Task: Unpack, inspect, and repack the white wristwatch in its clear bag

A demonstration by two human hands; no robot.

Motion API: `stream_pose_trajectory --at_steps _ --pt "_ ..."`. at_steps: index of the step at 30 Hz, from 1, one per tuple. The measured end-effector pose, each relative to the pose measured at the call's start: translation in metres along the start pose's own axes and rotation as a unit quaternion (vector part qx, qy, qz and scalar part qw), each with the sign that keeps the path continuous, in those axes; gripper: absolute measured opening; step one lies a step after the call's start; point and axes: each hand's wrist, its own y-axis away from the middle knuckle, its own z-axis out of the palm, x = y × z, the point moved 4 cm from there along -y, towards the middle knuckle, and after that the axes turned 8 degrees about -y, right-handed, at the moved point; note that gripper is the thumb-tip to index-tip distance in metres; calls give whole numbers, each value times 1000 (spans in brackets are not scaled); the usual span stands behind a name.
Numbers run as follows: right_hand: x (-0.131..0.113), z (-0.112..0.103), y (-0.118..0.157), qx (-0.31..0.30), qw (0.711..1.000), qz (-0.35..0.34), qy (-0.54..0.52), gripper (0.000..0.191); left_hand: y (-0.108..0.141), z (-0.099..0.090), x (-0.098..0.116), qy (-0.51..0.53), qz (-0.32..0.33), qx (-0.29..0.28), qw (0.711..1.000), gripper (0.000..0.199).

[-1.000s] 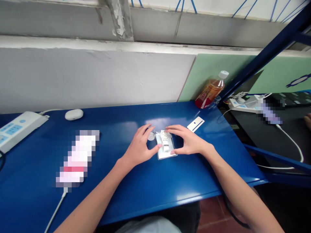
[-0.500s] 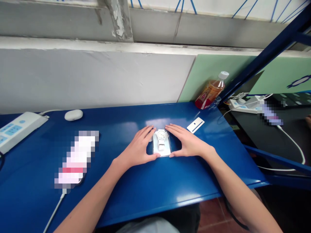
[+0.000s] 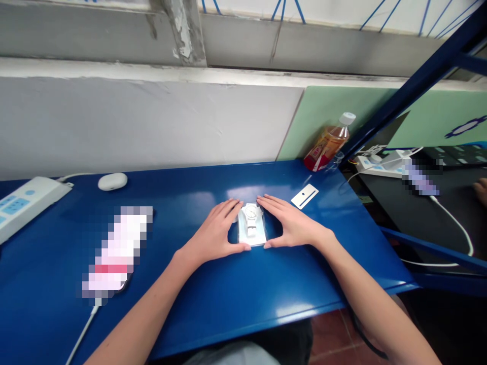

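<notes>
A white wristwatch (image 3: 251, 219) lies face up, its strap pointing toward me, on a pale packet (image 3: 259, 238) with a clear plastic edge. I cannot tell whether the watch is inside the plastic or on top of it. My left hand (image 3: 216, 229) rests on the desk along the packet's left side, thumb stretched out by its lower edge. Along the right side lies my right hand (image 3: 291, 223), its thumb near the lower right corner. Both hands are open and frame the packet without closing on it. Something small and pale shows partly behind the left fingertips.
On the blue desk (image 3: 213, 299) lie a white card (image 3: 305, 196), a blurred-out phone (image 3: 122, 248) with its cable, a white earbud case (image 3: 112, 181) and a power strip (image 3: 32, 205). A drink bottle (image 3: 326, 147) stands by a blue metal post. Another person's hand (image 3: 481, 190) shows far right.
The whole view has shifted slightly. My hands stay in place around the packet and the watch. At the far right, more of the other person's hand has come into view.
</notes>
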Motion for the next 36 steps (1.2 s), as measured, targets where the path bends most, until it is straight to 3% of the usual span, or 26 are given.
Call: stream_pose_trajectory --at_steps 11,17,21,24,29,32,36 --pt "-1 0 0 2 1000 -3 8 112 1 1 1 -19 -13 -18 1000 101" --pt "-1 -7 -2 55 998 8 12 64 3 -3 -3 -21 -25 -25 999 80" --pt "2 -9 -2 78 996 31 33 49 0 -4 -9 -6 -60 3 998 57" --pt "2 -8 -1 58 997 39 38 47 0 -3 -12 -5 -62 20 998 52" --pt "-1 -12 -1 85 995 2 50 55 1 0 -11 -14 -30 5 999 78" --pt "-2 -12 -1 64 996 -33 45 66 2 0 -11 -41 -28 -4 999 74" --pt "-2 -10 0 43 998 -16 36 67 1 0 -11 -59 -35 -10 998 73"
